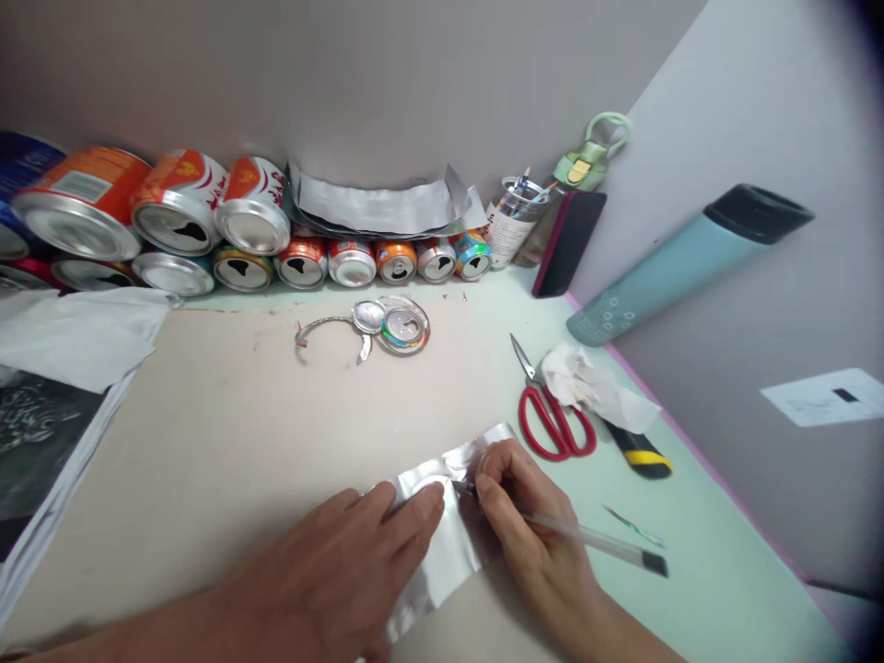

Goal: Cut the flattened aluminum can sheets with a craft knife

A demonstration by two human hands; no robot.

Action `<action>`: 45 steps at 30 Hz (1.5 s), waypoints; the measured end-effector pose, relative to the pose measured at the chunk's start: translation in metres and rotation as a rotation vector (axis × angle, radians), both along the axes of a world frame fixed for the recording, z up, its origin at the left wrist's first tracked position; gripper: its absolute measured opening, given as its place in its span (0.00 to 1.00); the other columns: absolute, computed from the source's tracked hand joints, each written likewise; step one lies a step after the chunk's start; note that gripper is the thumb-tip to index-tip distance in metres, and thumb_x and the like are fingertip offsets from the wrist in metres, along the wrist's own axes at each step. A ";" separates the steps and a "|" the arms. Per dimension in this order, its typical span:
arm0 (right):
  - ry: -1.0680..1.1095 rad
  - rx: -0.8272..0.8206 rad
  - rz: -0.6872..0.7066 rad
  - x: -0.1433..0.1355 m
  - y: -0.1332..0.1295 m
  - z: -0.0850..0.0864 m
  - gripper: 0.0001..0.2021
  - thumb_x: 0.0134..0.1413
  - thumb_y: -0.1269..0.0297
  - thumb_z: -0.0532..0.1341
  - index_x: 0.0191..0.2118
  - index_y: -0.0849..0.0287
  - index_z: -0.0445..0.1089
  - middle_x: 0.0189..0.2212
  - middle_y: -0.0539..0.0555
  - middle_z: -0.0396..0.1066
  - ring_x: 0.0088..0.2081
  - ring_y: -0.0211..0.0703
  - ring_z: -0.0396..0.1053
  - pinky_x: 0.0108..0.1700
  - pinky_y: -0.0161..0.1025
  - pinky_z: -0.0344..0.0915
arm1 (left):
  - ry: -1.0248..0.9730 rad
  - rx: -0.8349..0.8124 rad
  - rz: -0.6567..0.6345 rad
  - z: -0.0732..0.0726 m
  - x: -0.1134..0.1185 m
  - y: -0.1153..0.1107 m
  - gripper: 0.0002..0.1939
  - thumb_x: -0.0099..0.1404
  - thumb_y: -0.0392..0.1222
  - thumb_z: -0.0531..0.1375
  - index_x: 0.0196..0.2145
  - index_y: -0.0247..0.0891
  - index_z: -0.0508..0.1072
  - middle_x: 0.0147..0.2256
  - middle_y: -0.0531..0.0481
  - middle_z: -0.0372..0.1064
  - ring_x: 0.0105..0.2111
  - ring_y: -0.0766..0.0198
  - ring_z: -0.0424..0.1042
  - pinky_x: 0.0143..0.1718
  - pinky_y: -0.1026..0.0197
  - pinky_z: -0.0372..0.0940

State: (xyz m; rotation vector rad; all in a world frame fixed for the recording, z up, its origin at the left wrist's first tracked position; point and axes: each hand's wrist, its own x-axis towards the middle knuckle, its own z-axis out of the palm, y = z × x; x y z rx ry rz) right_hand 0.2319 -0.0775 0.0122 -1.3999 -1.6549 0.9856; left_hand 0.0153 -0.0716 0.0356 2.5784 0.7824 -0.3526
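Note:
A cut piece of silvery aluminium sheet [446,557] lies at a slant on the table in front of me. My left hand [345,552] rests on its left part, fingers stretched out and pressing it down. With a pinch grip, my right hand [531,516] holds a clear-barrelled pen [587,536], black at its end. The pen's tip touches the sheet near my left fingertips. Red-handled scissors [552,422] lie just beyond my right hand, blades partly spread.
Drink cans [176,203] are stacked along the back wall, with curved metal sheets [379,207] on top. Can offcuts [404,327] lie mid-table. At right are a crumpled tissue [587,378], a yellow-black handle [642,456], a phone [570,241] and a teal bottle [677,262]. Papers [75,336] lie left.

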 end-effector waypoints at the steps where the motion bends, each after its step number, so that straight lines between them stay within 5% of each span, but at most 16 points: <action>1: -0.002 0.003 0.003 0.001 0.000 0.000 0.13 0.71 0.64 0.53 0.31 0.54 0.59 0.26 0.46 0.58 0.27 0.40 0.57 0.29 0.38 0.55 | 0.007 -0.008 0.007 0.001 0.000 0.000 0.44 0.65 0.50 0.70 0.70 0.31 0.57 0.64 0.34 0.65 0.56 0.48 0.69 0.51 0.51 0.68; 25: -0.013 -0.034 0.075 0.002 -0.002 0.000 0.12 0.71 0.64 0.53 0.32 0.54 0.59 0.27 0.46 0.59 0.28 0.39 0.57 0.29 0.38 0.55 | 0.048 -0.010 -0.020 0.004 0.002 0.001 0.42 0.67 0.52 0.68 0.70 0.32 0.58 0.61 0.36 0.69 0.54 0.50 0.70 0.50 0.52 0.69; 33: -0.027 -0.029 0.073 0.003 -0.002 -0.003 0.12 0.72 0.64 0.53 0.32 0.54 0.58 0.26 0.46 0.59 0.27 0.39 0.57 0.28 0.37 0.55 | -0.050 0.074 0.024 -0.015 -0.008 -0.010 0.47 0.69 0.53 0.66 0.73 0.32 0.48 0.68 0.32 0.58 0.65 0.43 0.62 0.60 0.44 0.66; 45: -0.059 -0.026 0.044 -0.001 -0.001 -0.001 0.13 0.70 0.62 0.53 0.30 0.54 0.59 0.26 0.46 0.59 0.27 0.39 0.57 0.28 0.37 0.56 | 0.097 -0.037 -0.013 0.000 0.000 -0.001 0.46 0.70 0.54 0.64 0.73 0.31 0.46 0.68 0.28 0.56 0.66 0.40 0.61 0.60 0.40 0.68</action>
